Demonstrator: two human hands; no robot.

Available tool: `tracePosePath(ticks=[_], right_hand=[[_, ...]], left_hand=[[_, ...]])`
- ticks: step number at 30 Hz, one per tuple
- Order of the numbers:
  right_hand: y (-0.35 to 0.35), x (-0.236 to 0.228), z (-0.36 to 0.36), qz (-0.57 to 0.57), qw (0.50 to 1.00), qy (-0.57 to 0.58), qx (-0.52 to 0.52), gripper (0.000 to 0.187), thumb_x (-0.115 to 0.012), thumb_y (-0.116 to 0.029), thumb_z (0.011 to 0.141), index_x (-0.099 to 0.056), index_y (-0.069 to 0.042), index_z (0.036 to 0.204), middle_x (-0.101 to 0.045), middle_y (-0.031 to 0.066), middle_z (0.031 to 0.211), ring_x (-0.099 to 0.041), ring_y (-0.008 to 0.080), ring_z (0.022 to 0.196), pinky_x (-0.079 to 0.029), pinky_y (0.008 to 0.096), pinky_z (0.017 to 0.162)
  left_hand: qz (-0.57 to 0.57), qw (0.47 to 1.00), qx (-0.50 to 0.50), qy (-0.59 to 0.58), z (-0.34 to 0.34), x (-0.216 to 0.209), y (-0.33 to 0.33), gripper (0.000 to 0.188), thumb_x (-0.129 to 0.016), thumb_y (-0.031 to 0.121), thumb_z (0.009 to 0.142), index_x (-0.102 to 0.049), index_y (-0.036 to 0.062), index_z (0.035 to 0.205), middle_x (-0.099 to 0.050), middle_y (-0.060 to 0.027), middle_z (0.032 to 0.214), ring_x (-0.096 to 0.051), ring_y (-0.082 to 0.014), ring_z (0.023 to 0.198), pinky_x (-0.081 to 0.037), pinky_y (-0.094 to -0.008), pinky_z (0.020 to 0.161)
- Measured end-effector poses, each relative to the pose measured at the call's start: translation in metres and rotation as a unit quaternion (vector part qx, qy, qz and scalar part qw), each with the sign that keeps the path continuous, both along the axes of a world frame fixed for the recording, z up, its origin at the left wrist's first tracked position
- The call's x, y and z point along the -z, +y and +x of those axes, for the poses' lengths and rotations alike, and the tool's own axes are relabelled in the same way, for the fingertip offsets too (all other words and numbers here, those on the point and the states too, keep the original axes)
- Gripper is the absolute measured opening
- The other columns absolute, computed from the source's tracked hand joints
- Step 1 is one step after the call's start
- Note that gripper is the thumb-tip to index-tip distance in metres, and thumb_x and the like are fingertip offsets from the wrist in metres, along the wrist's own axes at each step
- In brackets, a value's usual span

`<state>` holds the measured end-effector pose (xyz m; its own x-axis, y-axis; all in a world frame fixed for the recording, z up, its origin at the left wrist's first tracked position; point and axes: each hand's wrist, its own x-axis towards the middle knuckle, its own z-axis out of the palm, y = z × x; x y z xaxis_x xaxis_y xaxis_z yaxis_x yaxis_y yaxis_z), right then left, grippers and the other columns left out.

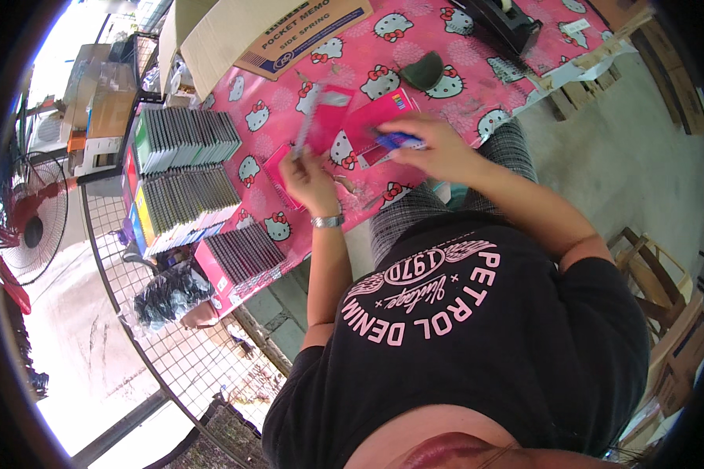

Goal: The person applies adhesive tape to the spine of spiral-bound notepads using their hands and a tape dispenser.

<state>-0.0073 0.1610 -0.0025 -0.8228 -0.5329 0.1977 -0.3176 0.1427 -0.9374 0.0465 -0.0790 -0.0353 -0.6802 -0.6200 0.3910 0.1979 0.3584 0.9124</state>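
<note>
My left hand (307,180), with a metal watch at its wrist, is closed on the lower end of a pink spiral memo pad (333,112). The pad is tilted up and blurred, its pale spiral edge toward the left. In my right hand (438,147) the fingers are closed around a small blue object (400,141), whose kind I cannot make out. Under it lies another pink memo pad (378,117) on the table. A further pink pad (278,166) lies partly hidden behind my left hand.
Rows of spiral memo pads (188,141) stand at the table's left edge. An open cardboard box (289,39) is at the far side. A dark green half-round piece (422,71) and a black tape dispenser (502,23) sit on the pink patterned tablecloth (258,116).
</note>
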Motion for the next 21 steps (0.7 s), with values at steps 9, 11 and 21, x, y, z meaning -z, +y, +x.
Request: tracePosePath(ticks=[9, 11, 21], right_hand=[[0.101, 0.089, -0.068, 0.21, 0.932, 0.25, 0.157, 0.031, -0.07, -0.026, 0.078, -0.064, -0.006, 0.101, -0.061, 0.0139, 0.101, -0.057, 0.0353, 0.1, -0.046, 0.0459, 0.086], [0.114, 0.084, -0.103, 0.272, 0.889, 0.261, 0.259, 0.029, -0.07, -0.026, 0.079, -0.064, -0.008, 0.101, -0.061, 0.0124, 0.1, -0.057, 0.0328, 0.102, -0.048, 0.0447, 0.084], [0.125, 0.081, -0.163, 0.49, 0.78, 0.296, 0.253, 0.031, -0.065, -0.021, 0.082, -0.064, -0.009, 0.111, -0.062, 0.0107, 0.101, -0.063, 0.0294, 0.097, -0.052, 0.0393, 0.083]], left_hand=[[-0.161, 0.928, -0.22, -0.253, 0.084, 0.048, -0.096, 0.023, -0.069, 0.008, 0.083, -0.058, -0.0004, 0.102, -0.059, -0.0127, 0.1, -0.058, -0.0245, 0.083, -0.049, -0.0366, 0.073], [-0.255, 0.885, -0.233, -0.312, 0.072, 0.032, -0.076, 0.025, -0.07, 0.009, 0.079, -0.061, 0.0, 0.101, -0.059, -0.0156, 0.101, -0.058, -0.0296, 0.09, -0.047, -0.0404, 0.081], [-0.519, 0.819, 0.222, -0.107, -0.026, -0.008, 0.061, 0.031, -0.069, 0.02, 0.081, -0.063, 0.0072, 0.108, -0.062, -0.011, 0.11, -0.057, -0.0308, 0.106, -0.047, -0.0435, 0.089]])
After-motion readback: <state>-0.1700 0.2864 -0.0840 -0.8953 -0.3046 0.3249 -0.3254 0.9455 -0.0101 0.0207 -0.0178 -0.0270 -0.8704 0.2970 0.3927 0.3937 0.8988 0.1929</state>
